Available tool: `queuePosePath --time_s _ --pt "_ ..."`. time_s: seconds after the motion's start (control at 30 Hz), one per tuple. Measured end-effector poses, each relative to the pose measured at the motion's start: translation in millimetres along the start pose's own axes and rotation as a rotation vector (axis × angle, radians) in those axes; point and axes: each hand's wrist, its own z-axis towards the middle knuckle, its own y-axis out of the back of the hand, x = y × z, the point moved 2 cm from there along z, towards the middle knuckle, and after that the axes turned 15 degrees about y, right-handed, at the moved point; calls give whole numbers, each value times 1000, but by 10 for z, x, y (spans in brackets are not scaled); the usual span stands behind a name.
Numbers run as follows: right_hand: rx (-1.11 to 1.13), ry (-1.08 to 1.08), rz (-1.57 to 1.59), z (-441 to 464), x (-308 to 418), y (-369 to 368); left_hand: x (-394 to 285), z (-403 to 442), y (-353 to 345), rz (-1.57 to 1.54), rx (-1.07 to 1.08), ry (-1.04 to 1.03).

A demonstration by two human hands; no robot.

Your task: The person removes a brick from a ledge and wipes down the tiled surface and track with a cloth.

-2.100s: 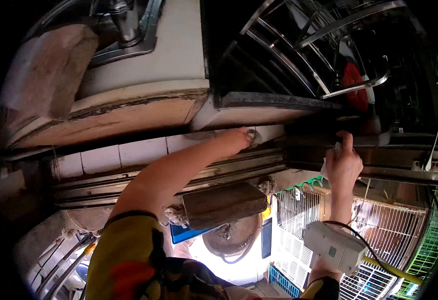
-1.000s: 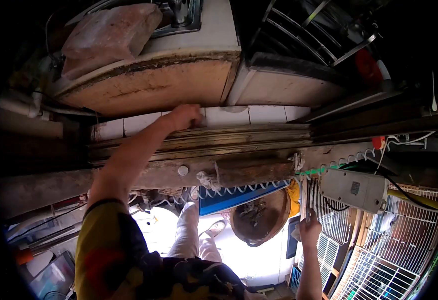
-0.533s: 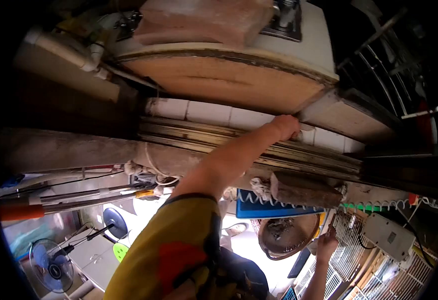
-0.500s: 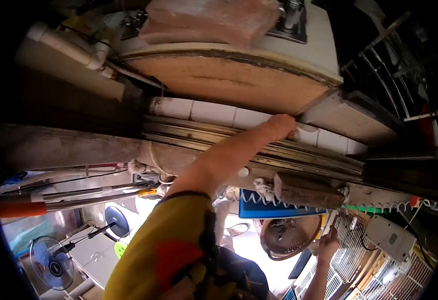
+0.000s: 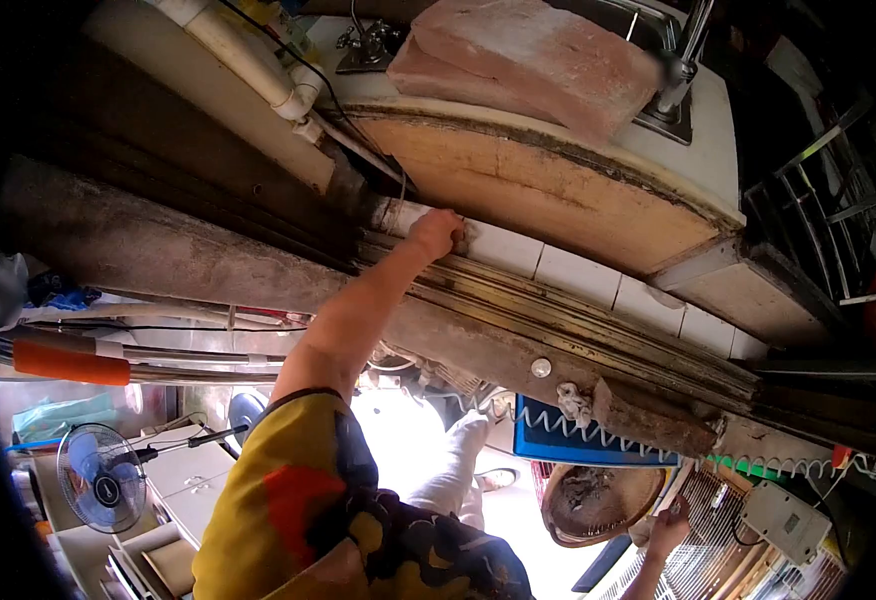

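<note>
My left hand point(image 5: 438, 235) is closed, its fingers pressed to the left part of a white tile strip point(image 5: 498, 248); a small thing at its fingertips is too hidden to name. Grooved metal rails point(image 5: 558, 315) run just below the tiles, under my left forearm. Above them is the tan curved front point(image 5: 548, 190) of a counter. Low on the right, my right hand point(image 5: 668, 530) is closed around something small and pale that I cannot make out. It is beside a round brown basin point(image 5: 603, 505) and near a wire cage.
A pinkish block point(image 5: 528, 60) lies on the counter by a faucet point(image 5: 676, 85). A ledge holds a small white disc point(image 5: 542, 368) and a brown block point(image 5: 653, 420). Lower down are a coiled cord, a grey box point(image 5: 786, 522), a fan point(image 5: 103, 478) and an orange-handled pole point(image 5: 73, 362).
My left hand has moved left along the tiles from near their right part. My right hand, earlier up by the dark ledge, is now low by the basin. The camera view has shifted and tilted.
</note>
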Motion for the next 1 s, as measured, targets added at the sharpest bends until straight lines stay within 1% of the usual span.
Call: queuePosePath --time_s 0.03,0.07,0.1,0.13,0.17,0.2,0.23,0.27,0.3,0.4,0.47,0.5,0.57,0.6,0.63,0.7,0.73,0.83,0.87,0.9,0.97,1.0 --pt "11 -29 -5 -8 -13 34 86 22 -41 2 -42 31" --pt "84 -80 -64 3 -17 68 271 88 -110 4 -109 51" --pt "56 -39 -72 -35 -130 57 454 153 -177 4 -175 73" --pt "27 -2 -76 -88 -266 35 655 129 -90 -39 -160 190" --pt "-2 36 -78 -81 -227 37 788 109 -8 -80 -146 309" --pt "60 -64 -30 -101 -214 74 793 113 24 -35 -226 297" --pt "9 21 -64 -90 -184 44 791 107 46 9 -305 284" --pt "6 35 -51 -112 -154 44 786 106 68 53 -382 270" --pt "3 53 -38 -111 -123 34 784 145 96 50 -385 307" --pt "-109 62 49 -93 -113 -73 718 293 143 -2 -377 409" --pt "54 -64 -55 43 23 0 717 337 119 -69 -355 463" --pt "127 -123 -102 107 66 -5 652 314 90 -38 -339 411" --pt "30 -12 2 70 -149 -158 530 260 56 31 -318 307" --pt "52 -44 18 54 -215 -230 532 225 63 21 -394 220" --pt "82 -77 25 61 -184 -198 567 221 60 -28 -363 268" --pt "61 -69 -4 39 -258 -272 638 372 156 -123 -316 352" --pt "50 -61 -21 40 -344 -316 668 429 158 -123 -339 372" --pt "-149 142 -50 -60 -764 -494 596 301 -52 -127 -276 342" --pt "-52 9 -43 22 -431 -345 582 285 -44 -121 -268 327" --pt "-89 96 -53 75 -240 -275 594 274 -12 -109 -261 314" --pt "156 -198 -43 81 -188 -255 631 224 11 -95 -236 297" --pt "96 -149 -6 39 -278 -317 648 241 53 -98 -225 266"
